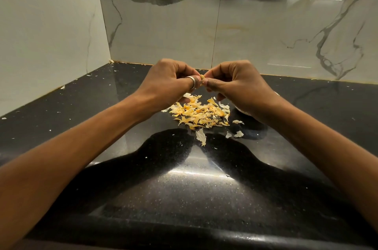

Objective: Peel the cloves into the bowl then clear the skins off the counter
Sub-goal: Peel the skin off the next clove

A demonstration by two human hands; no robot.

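The black speckled counter point(184, 188) is glossy and smooth, so I judge that anything dry will slide across it easily when swept.

Both hands are raised straight above the pile of skins point(199, 113). The left hand point(169, 80), which wears a ring point(192, 82), and the right hand point(235, 82) each have their fingers curled in, and their fingertips meet on one clove.

The pile is probably almost weightless, brittle and quick to scatter. It would be better gathered with a cupped palm from its outer edge than pinched up piece by piece. It looks like a loose heap of thin, curled flakes, yellow-orange to papery white.

Just right of the pile, under the right wrist, a pale curved edge point(244, 112) shows. It may be the bowl, but too little is visible to tell.

Loose flakes point(201, 136) lie on the near side of the pile and to its near right, with smaller specks farther out. They will likely cling to the counter and need a wipe.

The clove point(202, 77) is above the pile, pinched between the two hands. It should be small, firm and light, and slippery once bare. The best hold is at its ends, with a nail lifting the skin at the tip. Only a small tan-yellow bit of it shows.
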